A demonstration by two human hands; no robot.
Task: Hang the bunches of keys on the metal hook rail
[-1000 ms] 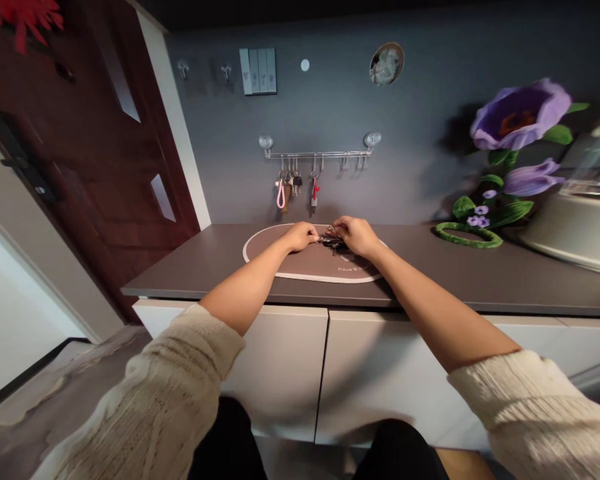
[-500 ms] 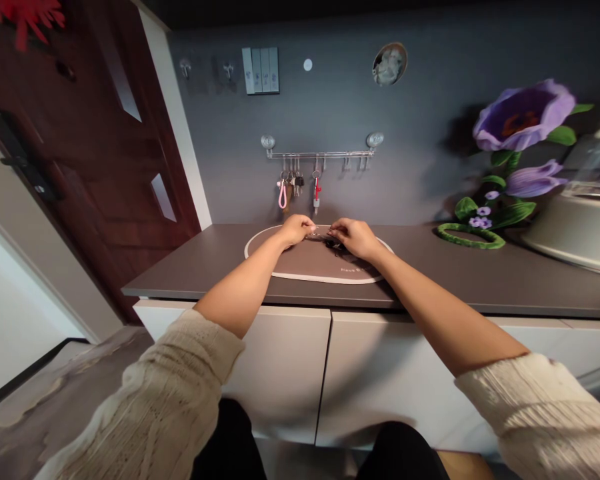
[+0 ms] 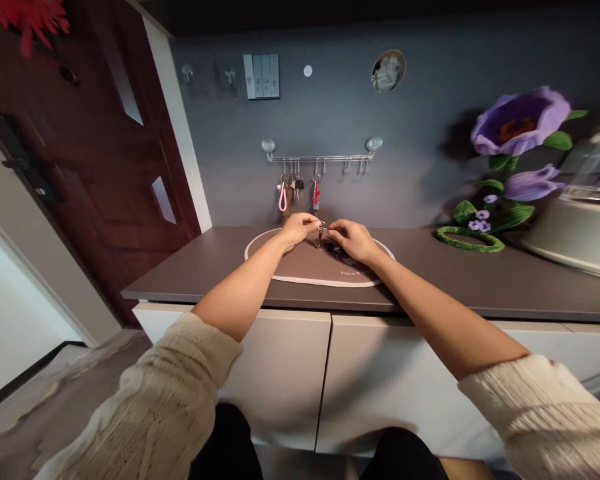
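Observation:
Both my hands meet over an oval brown mat [image 3: 305,267] on the grey countertop [image 3: 205,267]. My left hand [image 3: 296,228] is closed in a pinch on a small metal key ring [image 3: 321,230]. My right hand [image 3: 351,239] is closed too, its fingertips on the same bunch of dark keys [image 3: 334,247], which lies partly hidden under the fingers. The two hands nearly touch at the ring.
A metal hook rail [image 3: 320,159] on the grey wall holds a pink-looped key bunch [image 3: 283,193] and a red-tagged key [image 3: 316,193]. A purple fabric flower [image 3: 517,127] stands at the right beside a lidded grey container [image 3: 575,227]. A dark wooden door [image 3: 80,167] is at the left.
The hands have lifted slightly from the mat and drawn closer together, with the key ring now raised between the fingertips.

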